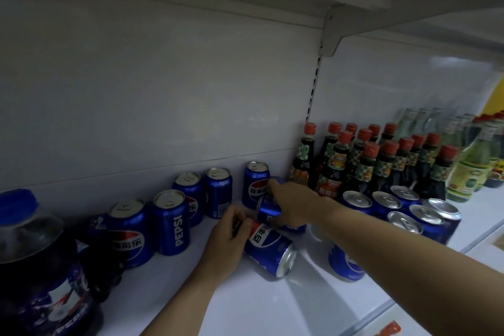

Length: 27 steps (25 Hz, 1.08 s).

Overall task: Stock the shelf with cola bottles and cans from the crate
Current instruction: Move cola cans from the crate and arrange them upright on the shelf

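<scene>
Two blue cola cans in hand on the white shelf (272,305), left hand (227,237) gripping the toppled can (268,249), right hand (293,200) clasping the tilted can (268,207) just behind it

Glossy blue metal cans (268,247) with matt silvery tops on a smooth white shelf (272,305).

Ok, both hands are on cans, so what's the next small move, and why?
Probably tip the can in the left hand upright: it lies on its side on the shelf, while the neighbouring cans stand. The right hand grips another tilted can.
</scene>
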{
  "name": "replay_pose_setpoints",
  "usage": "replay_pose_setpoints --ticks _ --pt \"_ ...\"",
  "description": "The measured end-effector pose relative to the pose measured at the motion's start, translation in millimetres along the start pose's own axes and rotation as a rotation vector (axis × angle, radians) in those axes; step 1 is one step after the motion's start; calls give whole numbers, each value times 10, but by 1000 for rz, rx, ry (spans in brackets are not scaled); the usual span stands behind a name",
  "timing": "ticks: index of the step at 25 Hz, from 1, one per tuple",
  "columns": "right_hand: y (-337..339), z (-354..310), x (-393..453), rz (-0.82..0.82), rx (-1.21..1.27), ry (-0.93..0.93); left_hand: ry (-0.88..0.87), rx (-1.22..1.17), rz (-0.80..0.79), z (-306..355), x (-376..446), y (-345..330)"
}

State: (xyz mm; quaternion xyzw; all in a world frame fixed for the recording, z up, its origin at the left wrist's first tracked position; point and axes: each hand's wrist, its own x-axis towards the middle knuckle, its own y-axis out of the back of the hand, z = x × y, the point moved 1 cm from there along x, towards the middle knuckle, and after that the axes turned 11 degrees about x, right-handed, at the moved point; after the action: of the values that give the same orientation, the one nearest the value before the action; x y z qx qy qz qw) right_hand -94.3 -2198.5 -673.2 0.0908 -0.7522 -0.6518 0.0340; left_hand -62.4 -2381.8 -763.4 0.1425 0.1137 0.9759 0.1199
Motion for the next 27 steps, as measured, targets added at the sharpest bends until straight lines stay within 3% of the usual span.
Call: replay_pose_setpoints --ticks 4,7,14,17,21,24,27 --pt "368 201 158 173 204 -207 26 8 16 26 -39 -5" --pt "214 258 285 41 121 -303 29 -2 -2 51 -63 5" --pt "17 393 437 2 179 -495 43 -1 -32 40 -71 17" --pt "96 269 394 25 195 -507 40 -8 -51 41 -50 13" --pt "624 84 130 164 5 -390 43 0 -53 51 -38 14" --pt "899 42 -85 349 218 -286 49 -3 -22 89 -36 -4" --pt "855 -89 -221 414 696 -251 71 -79 68 192 -62 27"
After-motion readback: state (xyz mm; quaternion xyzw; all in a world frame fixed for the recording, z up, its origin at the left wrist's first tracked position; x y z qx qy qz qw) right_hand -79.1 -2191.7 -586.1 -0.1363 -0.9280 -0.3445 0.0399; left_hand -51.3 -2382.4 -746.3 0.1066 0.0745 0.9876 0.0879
